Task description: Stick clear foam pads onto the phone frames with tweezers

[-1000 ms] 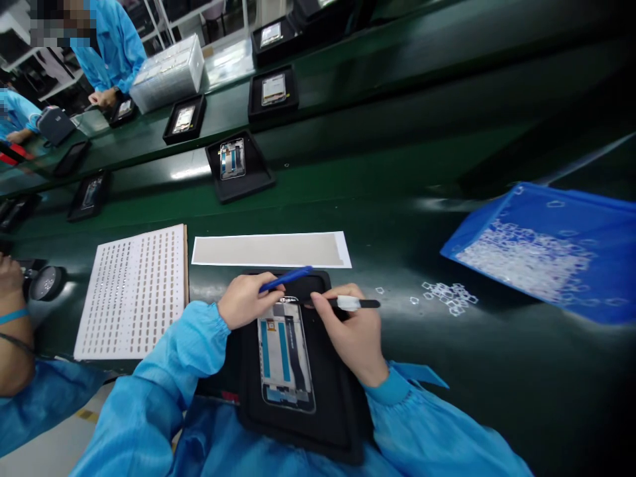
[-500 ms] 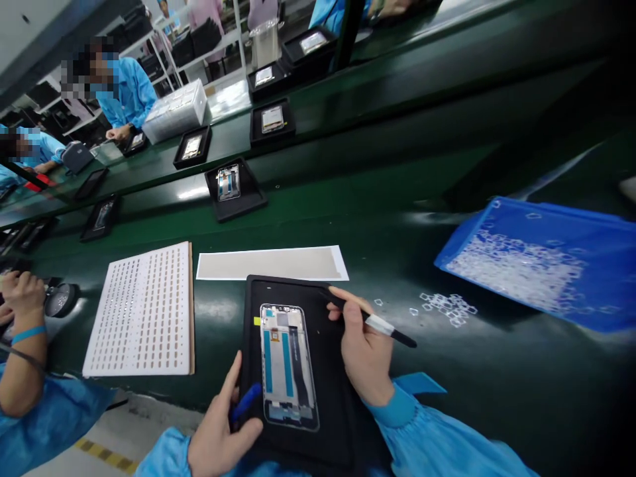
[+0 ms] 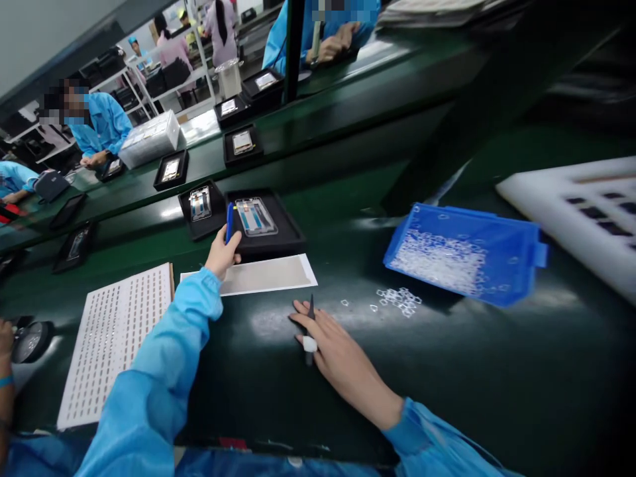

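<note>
My left hand reaches forward at the near left corner of a black tray, closed round a slim blue stick-like tool. Whether its fingers also grip the tray is unclear. In that tray lies a phone frame with blue strips and a yellow tab. My right hand rests low over the green worktop, fingers stretched, with black tweezers wrapped in a white band held between them. To its right lie a pile of small white outline-shaped pieces and a couple of loose ones.
A blue bin holds many more white pieces. At left stands a white board with rows of small parts; a pale sheet lies ahead. Another black tray adjoins mine. A white foam block is at right. Co-workers sit across and at left.
The black tray with the phone frame has moved from in front of me to the far side, beside another tray. My left arm has stretched forward; my right hand has come down onto the worktop.
</note>
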The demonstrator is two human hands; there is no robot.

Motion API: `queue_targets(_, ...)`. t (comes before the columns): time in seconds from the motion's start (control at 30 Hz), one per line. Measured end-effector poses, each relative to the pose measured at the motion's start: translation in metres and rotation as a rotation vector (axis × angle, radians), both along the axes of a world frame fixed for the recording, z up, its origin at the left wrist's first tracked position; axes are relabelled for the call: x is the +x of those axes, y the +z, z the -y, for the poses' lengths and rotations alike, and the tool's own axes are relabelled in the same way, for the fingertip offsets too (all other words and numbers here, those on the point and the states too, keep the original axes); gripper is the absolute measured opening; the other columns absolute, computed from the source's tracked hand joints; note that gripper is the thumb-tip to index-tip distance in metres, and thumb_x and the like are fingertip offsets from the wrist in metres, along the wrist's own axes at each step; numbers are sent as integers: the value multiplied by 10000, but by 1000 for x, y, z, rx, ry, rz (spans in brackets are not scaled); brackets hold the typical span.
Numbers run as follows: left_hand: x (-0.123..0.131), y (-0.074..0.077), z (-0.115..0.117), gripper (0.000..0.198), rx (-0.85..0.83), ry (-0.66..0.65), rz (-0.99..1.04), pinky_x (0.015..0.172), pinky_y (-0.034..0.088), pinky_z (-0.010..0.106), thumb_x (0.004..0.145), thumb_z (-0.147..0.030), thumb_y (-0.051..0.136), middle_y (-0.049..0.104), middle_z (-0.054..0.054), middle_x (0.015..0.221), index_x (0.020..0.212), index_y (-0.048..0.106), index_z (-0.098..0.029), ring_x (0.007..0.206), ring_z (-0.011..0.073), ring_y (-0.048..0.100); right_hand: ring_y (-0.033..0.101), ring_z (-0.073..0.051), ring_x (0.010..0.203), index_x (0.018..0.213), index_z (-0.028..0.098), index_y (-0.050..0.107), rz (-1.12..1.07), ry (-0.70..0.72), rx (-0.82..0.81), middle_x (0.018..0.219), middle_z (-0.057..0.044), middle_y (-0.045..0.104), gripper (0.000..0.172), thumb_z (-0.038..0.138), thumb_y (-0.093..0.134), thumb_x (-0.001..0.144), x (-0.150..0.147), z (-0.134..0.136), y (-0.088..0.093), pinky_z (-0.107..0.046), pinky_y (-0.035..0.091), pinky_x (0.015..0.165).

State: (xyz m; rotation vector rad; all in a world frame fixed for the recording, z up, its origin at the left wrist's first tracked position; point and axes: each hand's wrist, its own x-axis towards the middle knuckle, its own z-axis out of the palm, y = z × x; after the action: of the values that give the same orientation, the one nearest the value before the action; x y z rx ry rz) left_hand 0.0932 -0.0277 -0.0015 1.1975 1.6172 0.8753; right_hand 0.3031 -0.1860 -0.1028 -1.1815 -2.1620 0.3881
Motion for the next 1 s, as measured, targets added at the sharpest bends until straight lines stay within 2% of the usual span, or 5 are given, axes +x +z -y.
queue_targets(0.17,5,-1,-39,418,52,-96,-171,514,427,163,925,-305,557,583,89,1153,1317,486,-177,769,136,713,476,-344,1256,1283,197,504,71,-217,43,1414,-122,458,340,271,381,974,42,-3,-10,-568,460,993)
queue_targets(0.3,-41,3,-40,430,261,-98,-874,913,501,319,918,-321,543,499,93,1389,1336,507,-225,1113,248,625,470,-372,1254,1260,169,550,20,-307,84,1391,-137,481,349,243,389,959,52,-2,-7,-623,404,1024)
queue_targets(0.43,-85,-4,-42,459,66,-72,-1286,909,497,442,920,-352,510,435,140,1435,1356,485,-212,1143,343,588,526,-295,1218,1226,217,599,-56,-165,114,1330,-87,550,326,183,408,964,38,0,4,-521,451,1038)
queue_targets(0.7,-101,-19,-40,301,83,-80,-1335,800,496,418,937,-315,473,535,124,1247,1204,560,-210,1004,318,640,565,-260,1173,1225,218,577,-64,-100,63,1270,-80,595,311,209,377,987,33,-7,6,-445,539,933)
queue_targets(1.0,-102,32,35,201,362,-111,-1230,759,472,286,932,-323,486,605,54,1125,1083,576,-225,951,204,628,574,-287,1158,1195,231,593,-225,-117,-90,1238,-88,613,287,318,448,963,26,-18,7,-477,507,951)
